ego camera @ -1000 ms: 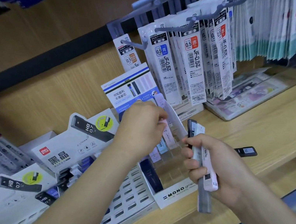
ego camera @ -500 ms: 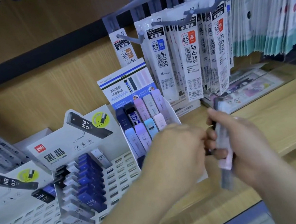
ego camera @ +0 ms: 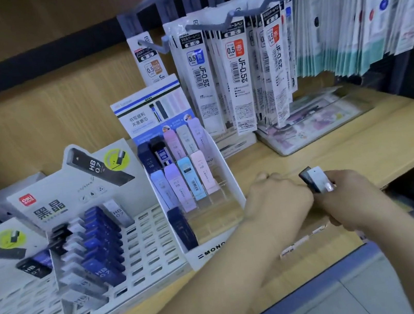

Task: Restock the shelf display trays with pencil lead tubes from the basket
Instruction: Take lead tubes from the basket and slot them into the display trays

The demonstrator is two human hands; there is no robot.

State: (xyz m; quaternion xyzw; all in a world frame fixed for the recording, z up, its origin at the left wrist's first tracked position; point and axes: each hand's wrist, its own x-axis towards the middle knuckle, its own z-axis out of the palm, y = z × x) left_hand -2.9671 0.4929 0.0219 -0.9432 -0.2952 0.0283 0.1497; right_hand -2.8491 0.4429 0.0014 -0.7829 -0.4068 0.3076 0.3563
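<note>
White perforated card forms the deli tray (ego camera: 144, 250) at the far left. Its slots tip back so the blue and black HB tubes (ego camera: 97, 244) lean in rows with their labels facing the aisle. The slots to their right stand bare, and I judge that stock is wanted there.

Beside it, the MONO tray (ego camera: 210, 251) is stepped, so the pastel tubes (ego camera: 187, 176) in the back rows show above those in front. Its lower clear pockets hold only one dark tube at the left.

Just right of that tray, the left hand (ego camera: 277, 200) reaches in over the front of the wooden shelf (ego camera: 362, 148). The forearm runs up from the bottom edge, the knuckles are on top, and the fingers curl toward the other hand and meet it. The fingertips are hidden behind the knuckles, so I cannot tell whether they pinch a tube or only touch one.

The right hand (ego camera: 353, 198) is clamped round the bunch (ego camera: 316, 180), a dark tube and a white one side by side, with their ends poking up past the thumb. Holding them as one stack probably lets the left hand draw singles off it and carry them to a pocket. The wrist is low, near the shelf edge.

Above and behind the hands, refill packs (ego camera: 238, 70) hang on hooks, clear of the work. The basket is not in view.
</note>
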